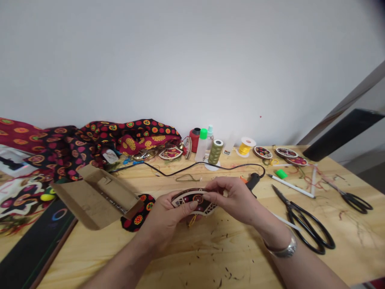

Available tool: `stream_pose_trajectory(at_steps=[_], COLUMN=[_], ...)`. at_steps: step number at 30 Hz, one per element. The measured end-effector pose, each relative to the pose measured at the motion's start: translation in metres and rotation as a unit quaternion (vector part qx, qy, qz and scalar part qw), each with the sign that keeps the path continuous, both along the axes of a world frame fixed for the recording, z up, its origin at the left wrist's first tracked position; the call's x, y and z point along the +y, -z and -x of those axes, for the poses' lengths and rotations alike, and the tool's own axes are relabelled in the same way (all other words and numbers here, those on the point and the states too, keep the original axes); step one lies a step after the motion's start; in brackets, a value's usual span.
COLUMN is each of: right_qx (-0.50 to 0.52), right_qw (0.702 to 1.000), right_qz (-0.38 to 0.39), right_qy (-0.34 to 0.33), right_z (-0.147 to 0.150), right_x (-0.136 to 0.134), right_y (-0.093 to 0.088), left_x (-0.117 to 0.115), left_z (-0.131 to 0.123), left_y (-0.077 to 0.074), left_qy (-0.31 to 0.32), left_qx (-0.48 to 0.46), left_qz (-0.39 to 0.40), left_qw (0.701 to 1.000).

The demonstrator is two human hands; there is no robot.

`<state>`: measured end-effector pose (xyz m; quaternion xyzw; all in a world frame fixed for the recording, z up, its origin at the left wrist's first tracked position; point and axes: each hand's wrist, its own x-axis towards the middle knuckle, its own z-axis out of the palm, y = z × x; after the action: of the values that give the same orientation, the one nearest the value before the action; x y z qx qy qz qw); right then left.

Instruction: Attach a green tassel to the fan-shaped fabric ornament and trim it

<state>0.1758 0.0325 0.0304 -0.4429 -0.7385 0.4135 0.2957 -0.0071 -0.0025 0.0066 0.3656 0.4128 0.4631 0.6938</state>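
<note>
Between my hands is a curved, fan-shaped wooden ornament [207, 207] with cut-out edges and dark floral fabric set in its middle. My left hand [164, 216] grips its left end, thumb lying across the front. With thumb and fingertips, my right hand [231, 196] pinches its upper right edge. A short yellow cord loop [191, 220] hangs below it. Just left of my left hand lies a dark piece of floral fabric [138, 212], partly hidden by that hand. Behind my right hand rests a black glue gun [255, 180], partly covered.
An open cardboard box [90, 204] stands at left before bunched floral cloth [129, 134]. Thread spools [215, 152] and small bottles [201, 144] line the wall. At right lie large black scissors [303, 220], smaller scissors [355, 200] and a white pen [291, 186]. A black cable [180, 168] crosses behind.
</note>
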Motion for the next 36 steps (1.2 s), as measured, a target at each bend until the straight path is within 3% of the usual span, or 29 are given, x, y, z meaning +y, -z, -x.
stream_pose_trajectory(at_steps=[8, 13, 20, 29, 32, 36], right_qx=[0.028, 0.028, 0.017, 0.014, 0.016, 0.033], right_qw=[1.000, 1.000, 1.000, 1.000, 1.000, 0.999], right_qz=[-0.004, -0.008, -0.012, 0.003, 0.007, 0.001], right_qy=[0.000, -0.010, -0.010, -0.012, -0.005, -0.002], right_z=[0.002, 0.003, 0.004, 0.006, 0.007, 0.008], right_x=[-0.002, -0.002, -0.002, -0.003, -0.003, -0.003], right_y=[-0.002, -0.003, 0.000, 0.001, 0.001, 0.000], left_x=[-0.001, 0.000, -0.002, -0.001, -0.002, -0.002], left_z=[-0.002, -0.001, -0.003, -0.002, -0.001, -0.001], left_y=[-0.001, -0.006, -0.012, -0.011, -0.009, -0.009], left_qy=[-0.006, -0.069, -0.088, -0.104, -0.109, -0.108], left_qx=[-0.021, -0.031, 0.104, 0.124, 0.092, -0.040], left_qz=[-0.005, 0.010, -0.061, -0.059, -0.050, -0.001], left_qw=[1.000, 0.997, 0.989, 0.985, 0.989, 0.993])
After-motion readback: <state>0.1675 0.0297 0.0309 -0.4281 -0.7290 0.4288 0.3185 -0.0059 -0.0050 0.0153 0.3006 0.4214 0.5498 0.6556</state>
